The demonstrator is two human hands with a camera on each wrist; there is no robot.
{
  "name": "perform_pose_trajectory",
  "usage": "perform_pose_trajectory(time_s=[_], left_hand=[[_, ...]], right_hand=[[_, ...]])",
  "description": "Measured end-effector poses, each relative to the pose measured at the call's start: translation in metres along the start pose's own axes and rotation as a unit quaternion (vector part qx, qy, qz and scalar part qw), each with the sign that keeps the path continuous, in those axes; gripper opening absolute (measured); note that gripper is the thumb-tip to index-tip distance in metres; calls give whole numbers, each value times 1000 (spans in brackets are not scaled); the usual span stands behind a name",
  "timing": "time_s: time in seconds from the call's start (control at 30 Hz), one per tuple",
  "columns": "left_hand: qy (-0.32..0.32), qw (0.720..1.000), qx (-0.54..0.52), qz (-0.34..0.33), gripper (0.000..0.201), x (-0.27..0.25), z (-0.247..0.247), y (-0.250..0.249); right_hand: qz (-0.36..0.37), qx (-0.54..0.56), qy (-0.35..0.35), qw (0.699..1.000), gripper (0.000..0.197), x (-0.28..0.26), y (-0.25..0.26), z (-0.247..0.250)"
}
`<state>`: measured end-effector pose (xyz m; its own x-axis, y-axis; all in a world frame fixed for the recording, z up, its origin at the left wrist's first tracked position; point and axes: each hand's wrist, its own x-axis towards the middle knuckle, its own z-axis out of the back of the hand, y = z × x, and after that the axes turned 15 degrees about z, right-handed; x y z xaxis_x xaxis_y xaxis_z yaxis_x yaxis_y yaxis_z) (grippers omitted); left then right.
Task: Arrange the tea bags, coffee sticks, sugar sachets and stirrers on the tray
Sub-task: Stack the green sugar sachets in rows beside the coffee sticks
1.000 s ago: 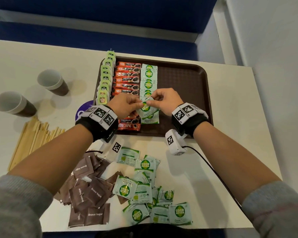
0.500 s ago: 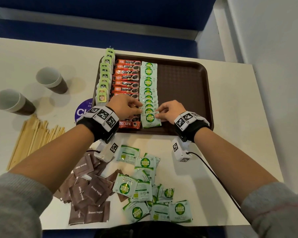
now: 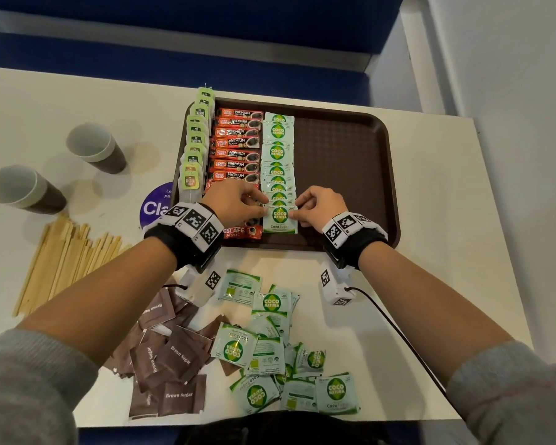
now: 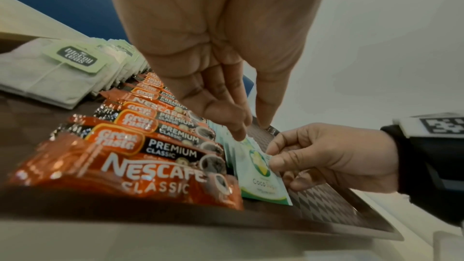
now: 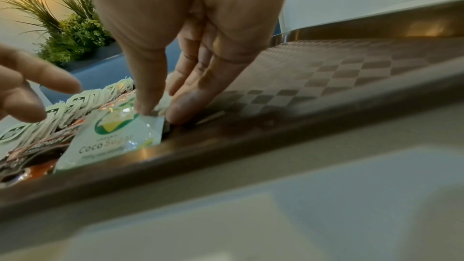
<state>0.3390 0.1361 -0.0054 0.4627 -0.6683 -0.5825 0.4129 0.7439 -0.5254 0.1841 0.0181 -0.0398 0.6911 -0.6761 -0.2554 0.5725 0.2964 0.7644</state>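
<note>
A brown tray (image 3: 350, 175) holds three rows: tea bags (image 3: 195, 149) on the left, coffee sticks (image 3: 235, 146) beside them, then green Coco Natura sugar sachets (image 3: 278, 152). The nearest sachet (image 3: 280, 220) lies at the front end of its row, close to the tray's near rim. My left hand (image 3: 264, 211) pinches its upper left corner. My right hand (image 3: 294, 213) pinches its upper right edge between thumb and forefinger. The left wrist view shows both hands on that sachet (image 4: 261, 178). In the right wrist view my thumb sits on the sachet (image 5: 113, 136), fingers beside it on the tray.
Loose green sachets (image 3: 270, 348) and brown sugar sachets (image 3: 164, 364) lie piled near the table's front edge. Wooden stirrers (image 3: 65, 258) lie at the left, with two paper cups (image 3: 93, 146) (image 3: 20, 187) behind them. The tray's right half (image 3: 344, 149) is bare. A wall stands right.
Both hands came toward me and down with the green sachet. It went from being held above the row to lying at the row's front end.
</note>
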Motion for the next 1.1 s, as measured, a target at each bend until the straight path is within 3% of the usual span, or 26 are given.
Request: perform_pose_trajectory(time_s=[0.17,0.3,0.4,0.47,0.57,0.63,0.8,1.0,1.1], left_hand=[[30,999,25,-15,13,-16,-5,3],[79,984,151,-54,20,-37,-17,9],[79,972,213,-54,34,-52,-27,22],[67,966,244,-50,53,-60,-33,32],[37,962,268,-37,71,-67,-44,42],[28,957,288,-33,74,-69,-51,45],[1,956,291,-30,65,-74,-62,46],[-12,960,274,47,63,-73,-67,50],[-12,961,272,46,52,-74,-69,51]], right_hand=[[85,-48,-5,995,24,-12,14,8],[132,-67,145,978,26,-41,42,8],[153,-166,276,934,41,-67,50,-3],[165,-229,320,904,58,-83,48,-14],[161,-293,325,885,85,-103,39,-32],[152,-333,309,878,93,-114,33,-43],[123,-358,281,882,94,-128,31,-57],[66,-273,255,925,85,-122,27,-62],[45,-257,257,931,83,-120,25,-60]])
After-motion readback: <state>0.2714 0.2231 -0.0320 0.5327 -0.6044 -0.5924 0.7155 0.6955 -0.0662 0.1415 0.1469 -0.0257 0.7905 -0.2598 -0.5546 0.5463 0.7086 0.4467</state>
